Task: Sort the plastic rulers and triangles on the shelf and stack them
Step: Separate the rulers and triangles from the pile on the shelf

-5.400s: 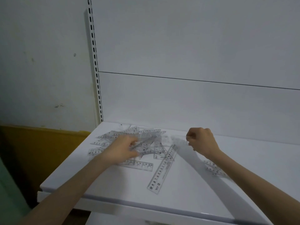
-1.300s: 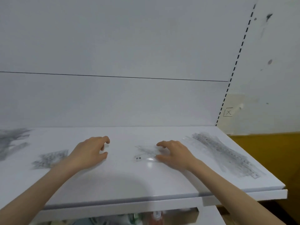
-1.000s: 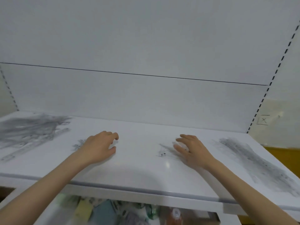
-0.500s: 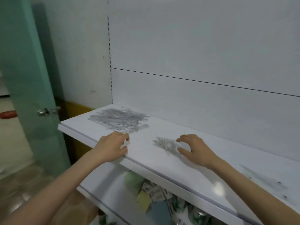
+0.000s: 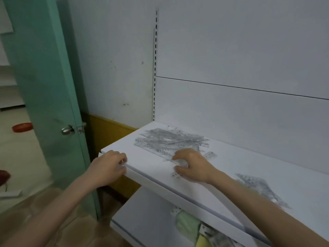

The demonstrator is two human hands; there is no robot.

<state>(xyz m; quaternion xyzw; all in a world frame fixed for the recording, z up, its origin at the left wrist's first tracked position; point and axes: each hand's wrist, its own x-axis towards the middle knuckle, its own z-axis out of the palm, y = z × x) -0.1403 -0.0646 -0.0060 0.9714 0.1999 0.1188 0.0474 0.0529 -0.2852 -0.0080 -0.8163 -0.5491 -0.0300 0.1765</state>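
- The loose pile of clear rulers [image 5: 170, 141] lies at the left end of the white shelf [image 5: 240, 163], close to the back panel.
- A smaller, blurred heap of triangles [image 5: 261, 188] sits well apart to its right.
- The left hand [image 5: 108, 168] rests loosely curled on the shelf's front corner.
- The right hand [image 5: 192, 166] arches with its fingertips down at the pile's near edge. I cannot tell whether it pinches a piece.

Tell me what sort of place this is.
Probably a small shop or stockroom: a white metal display shelf against a slotted white upright, packaged goods on the shelf below, and a heap of clear plastic rulers and triangles lying like stock.
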